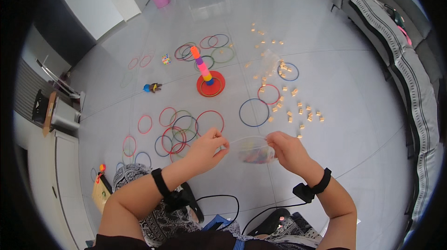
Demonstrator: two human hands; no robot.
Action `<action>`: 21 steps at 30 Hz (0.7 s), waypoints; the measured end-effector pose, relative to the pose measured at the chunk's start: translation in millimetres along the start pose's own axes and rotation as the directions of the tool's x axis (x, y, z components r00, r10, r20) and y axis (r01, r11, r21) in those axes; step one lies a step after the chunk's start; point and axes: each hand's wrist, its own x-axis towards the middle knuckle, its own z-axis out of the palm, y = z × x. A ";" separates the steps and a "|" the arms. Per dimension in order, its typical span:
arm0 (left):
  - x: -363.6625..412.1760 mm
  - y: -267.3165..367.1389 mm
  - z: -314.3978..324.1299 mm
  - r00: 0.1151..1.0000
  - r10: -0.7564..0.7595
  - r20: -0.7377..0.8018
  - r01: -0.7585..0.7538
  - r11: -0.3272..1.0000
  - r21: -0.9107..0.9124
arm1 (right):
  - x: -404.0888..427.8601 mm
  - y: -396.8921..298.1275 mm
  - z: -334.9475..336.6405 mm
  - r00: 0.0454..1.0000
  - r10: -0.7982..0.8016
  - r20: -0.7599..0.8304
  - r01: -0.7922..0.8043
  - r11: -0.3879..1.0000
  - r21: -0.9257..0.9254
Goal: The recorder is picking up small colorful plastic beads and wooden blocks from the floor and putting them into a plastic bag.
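Observation:
A clear plastic container (pixel 256 151), a bag or a small tub, hangs above the floor between my hands; colourful small pieces lie at its bottom. My left hand (pixel 211 148) pinches the end of a thin pale strip at its top edge. On the other side, my right hand (pixel 288 150) grips the upper rim between thumb and fingers. Beyond my left hand lie overlapping red, blue and green rings (pixel 185 128) on the tiles. Past my right hand, small wooden blocks (pixel 300 111) are scattered, with a larger blue ring (pixel 254 112) beside them.
A stacked-cup post (pixel 202 66) stands on a red round base (pixel 211 92). Farther left are a small doll (pixel 152 88) and a puzzle cube (pixel 166 59). A crumpled clear bag (pixel 269 62) lies among blocks. The grey sofa (pixel 394 50) borders the right; cables (pixel 223 196) run near my feet.

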 end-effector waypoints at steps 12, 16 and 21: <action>6.6 20.6 7.6 0.997 0.059 -0.051 -0.073 0.926 -0.370 | -26.8 34.7 5.0 0.955 0.292 0.041 -0.225 0.632 0.741; 12.9 32.7 5.9 0.993 -0.006 -0.118 -0.046 0.899 -0.435 | -30.8 49.9 -1.1 0.954 0.297 0.045 -0.205 0.537 0.819; 11.6 36.9 5.9 0.992 -0.126 -0.003 0.109 0.872 -0.477 | -24.2 46.0 -10.6 0.954 0.298 0.035 -0.202 0.550 0.810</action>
